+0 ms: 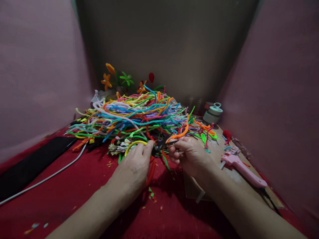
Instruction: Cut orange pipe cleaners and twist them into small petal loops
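My left hand (136, 162) is closed round the handles of scissors, with a yellow loop (134, 142) and a red one (151, 172) showing around it. The dark scissor blades (163, 145) point right toward my right hand (185, 152). Its fingers are pinched on an orange pipe cleaner (183, 132) that curves upward, close to the blade tips. Just behind both hands lies a large heap of multicoloured pipe cleaners (139, 116).
A pink glue gun (245, 171) rests on a board (224, 149) at the right, near a pale green container (213, 114). Pipe-cleaner flowers (106, 81) stand behind the heap. A black flat object (37, 166) and white cable (62, 170) lie left on red cloth (92, 181).
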`<control>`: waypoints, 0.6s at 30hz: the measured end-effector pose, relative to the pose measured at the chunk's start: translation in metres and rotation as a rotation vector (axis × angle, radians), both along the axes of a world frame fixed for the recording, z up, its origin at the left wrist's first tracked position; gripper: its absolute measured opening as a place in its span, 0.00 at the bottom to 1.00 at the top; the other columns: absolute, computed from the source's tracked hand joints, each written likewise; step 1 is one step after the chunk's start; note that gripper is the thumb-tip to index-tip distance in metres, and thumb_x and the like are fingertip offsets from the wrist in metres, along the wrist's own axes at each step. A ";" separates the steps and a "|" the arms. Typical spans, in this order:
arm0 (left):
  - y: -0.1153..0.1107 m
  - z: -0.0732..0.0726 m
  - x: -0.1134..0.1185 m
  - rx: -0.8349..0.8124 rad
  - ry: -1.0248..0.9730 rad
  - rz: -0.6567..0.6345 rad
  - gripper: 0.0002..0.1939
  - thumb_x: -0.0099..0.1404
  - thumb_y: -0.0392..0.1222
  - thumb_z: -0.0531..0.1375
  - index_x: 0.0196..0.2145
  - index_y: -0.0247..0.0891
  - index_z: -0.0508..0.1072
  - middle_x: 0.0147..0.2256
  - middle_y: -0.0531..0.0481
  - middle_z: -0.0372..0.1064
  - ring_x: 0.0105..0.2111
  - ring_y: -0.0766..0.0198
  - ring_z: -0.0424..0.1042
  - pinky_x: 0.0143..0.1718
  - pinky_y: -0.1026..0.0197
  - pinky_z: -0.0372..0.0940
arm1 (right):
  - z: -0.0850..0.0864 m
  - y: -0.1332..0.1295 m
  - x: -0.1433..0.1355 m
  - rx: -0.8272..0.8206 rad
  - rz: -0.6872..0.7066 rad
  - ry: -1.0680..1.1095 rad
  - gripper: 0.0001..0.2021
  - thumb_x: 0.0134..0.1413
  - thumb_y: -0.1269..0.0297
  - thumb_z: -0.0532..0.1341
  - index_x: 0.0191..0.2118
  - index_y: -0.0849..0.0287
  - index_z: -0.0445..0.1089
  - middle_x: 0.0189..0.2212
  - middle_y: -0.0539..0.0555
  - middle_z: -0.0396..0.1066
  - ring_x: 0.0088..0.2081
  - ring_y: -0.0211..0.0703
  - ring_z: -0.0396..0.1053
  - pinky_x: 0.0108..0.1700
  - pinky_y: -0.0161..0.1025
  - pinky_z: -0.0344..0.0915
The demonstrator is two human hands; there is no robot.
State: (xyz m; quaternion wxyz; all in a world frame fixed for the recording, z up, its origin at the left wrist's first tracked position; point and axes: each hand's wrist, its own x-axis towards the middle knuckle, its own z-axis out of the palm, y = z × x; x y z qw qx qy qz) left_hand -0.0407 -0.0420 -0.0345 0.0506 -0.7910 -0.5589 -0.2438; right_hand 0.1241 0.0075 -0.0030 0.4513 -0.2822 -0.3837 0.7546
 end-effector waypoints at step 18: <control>0.002 -0.002 0.000 -0.038 -0.007 0.036 0.25 0.57 0.27 0.47 0.53 0.35 0.58 0.36 0.43 0.63 0.38 0.58 0.63 0.41 0.53 0.62 | -0.001 -0.005 -0.002 -0.002 -0.036 -0.045 0.02 0.32 0.75 0.59 0.19 0.64 0.65 0.13 0.48 0.64 0.13 0.28 0.55 0.13 0.27 0.52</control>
